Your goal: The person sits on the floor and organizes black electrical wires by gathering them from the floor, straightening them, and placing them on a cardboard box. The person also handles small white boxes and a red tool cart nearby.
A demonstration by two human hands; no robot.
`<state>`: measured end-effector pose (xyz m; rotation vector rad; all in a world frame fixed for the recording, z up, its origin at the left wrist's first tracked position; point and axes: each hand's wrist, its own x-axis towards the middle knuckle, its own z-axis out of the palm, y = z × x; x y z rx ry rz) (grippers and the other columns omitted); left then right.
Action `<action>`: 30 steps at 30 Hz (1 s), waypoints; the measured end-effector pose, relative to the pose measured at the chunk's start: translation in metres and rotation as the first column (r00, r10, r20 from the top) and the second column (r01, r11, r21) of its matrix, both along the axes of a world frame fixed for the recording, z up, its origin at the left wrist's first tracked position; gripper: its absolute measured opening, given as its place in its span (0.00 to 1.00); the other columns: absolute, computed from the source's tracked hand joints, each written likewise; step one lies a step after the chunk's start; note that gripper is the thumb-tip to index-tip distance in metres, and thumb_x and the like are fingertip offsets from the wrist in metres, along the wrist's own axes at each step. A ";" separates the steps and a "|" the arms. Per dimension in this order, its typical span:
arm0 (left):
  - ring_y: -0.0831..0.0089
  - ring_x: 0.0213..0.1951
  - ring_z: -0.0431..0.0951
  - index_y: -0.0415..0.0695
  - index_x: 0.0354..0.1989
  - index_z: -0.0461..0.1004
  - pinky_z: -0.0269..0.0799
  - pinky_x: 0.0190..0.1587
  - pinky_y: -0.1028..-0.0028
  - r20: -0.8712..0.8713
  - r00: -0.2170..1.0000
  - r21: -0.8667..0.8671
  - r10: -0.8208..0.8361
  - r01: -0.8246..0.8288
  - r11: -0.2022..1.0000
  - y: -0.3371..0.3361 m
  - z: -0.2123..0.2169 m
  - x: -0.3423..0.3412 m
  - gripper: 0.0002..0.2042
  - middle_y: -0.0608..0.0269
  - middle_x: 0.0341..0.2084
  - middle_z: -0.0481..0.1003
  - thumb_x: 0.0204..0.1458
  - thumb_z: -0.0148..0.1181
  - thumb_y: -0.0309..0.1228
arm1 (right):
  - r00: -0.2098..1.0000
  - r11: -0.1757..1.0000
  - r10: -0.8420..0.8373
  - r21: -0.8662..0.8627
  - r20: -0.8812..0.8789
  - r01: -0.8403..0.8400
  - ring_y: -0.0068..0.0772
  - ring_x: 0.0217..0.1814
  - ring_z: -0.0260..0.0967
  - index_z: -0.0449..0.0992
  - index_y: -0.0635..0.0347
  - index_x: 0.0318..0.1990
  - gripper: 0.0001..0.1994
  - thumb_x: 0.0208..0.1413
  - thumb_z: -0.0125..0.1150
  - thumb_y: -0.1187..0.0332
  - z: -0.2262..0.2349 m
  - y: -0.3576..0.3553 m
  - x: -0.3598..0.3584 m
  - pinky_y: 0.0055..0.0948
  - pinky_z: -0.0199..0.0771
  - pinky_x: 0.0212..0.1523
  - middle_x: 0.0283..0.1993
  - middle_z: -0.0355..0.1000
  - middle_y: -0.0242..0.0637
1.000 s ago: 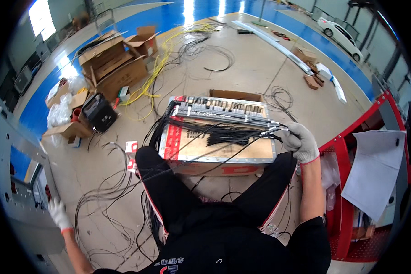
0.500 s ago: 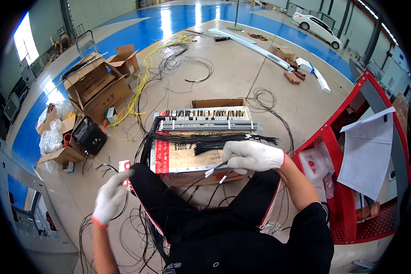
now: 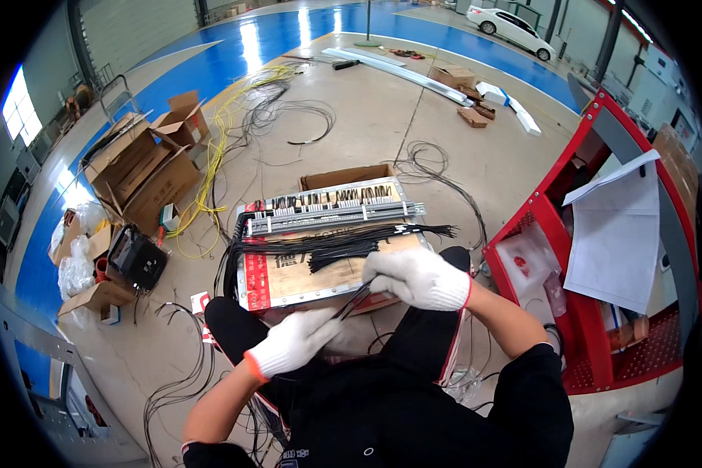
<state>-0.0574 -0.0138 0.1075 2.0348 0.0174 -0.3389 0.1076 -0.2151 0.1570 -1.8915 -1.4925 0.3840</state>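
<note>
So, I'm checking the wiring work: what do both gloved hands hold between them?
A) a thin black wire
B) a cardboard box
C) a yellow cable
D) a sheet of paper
A: a thin black wire runs from the left hand to the right hand.

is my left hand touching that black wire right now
Touching. The head view shows the left hand and right hand meeting on one black wire, which runs straight into the gloved left fingers.

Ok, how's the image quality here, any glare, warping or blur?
Head view: strong fisheye bending with a black rim; window glare streaks the blue floor; both gloved hands, left hand and right hand, and the black wires look sharp.
</note>
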 end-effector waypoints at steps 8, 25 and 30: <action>0.73 0.35 0.77 0.36 0.32 0.71 0.74 0.42 0.73 -0.346 0.938 -0.261 0.033 -0.130 0.957 0.069 -0.025 -0.102 0.13 0.59 0.31 0.77 0.65 0.46 0.31 | 0.880 0.888 -0.456 0.000 -0.130 0.460 0.31 0.27 0.69 0.77 0.64 0.41 0.08 0.56 0.55 0.77 -0.029 -0.080 0.041 0.29 0.72 0.33 0.28 0.73 0.38; 0.59 0.30 0.80 0.51 0.41 0.75 0.74 0.34 0.63 0.256 0.966 0.613 0.043 -0.196 0.766 0.104 -0.006 -0.101 0.09 0.59 0.27 0.78 0.58 0.56 0.40 | 0.776 0.496 -0.471 -0.600 0.421 0.627 0.45 0.34 0.76 0.79 0.68 0.39 0.11 0.52 0.59 0.70 -0.162 -0.327 0.070 0.39 0.75 0.39 0.32 0.78 0.47; 0.58 0.23 0.77 0.48 0.35 0.70 0.70 0.26 0.62 0.510 0.855 0.627 -0.089 -0.299 0.719 0.046 0.032 -0.049 0.08 0.59 0.20 0.73 0.56 0.59 0.37 | 0.961 0.963 -0.261 0.098 0.097 0.251 0.49 0.61 0.69 0.70 0.65 0.60 0.27 0.48 0.62 0.74 -0.025 -0.009 -0.045 0.35 0.69 0.60 0.56 0.71 0.52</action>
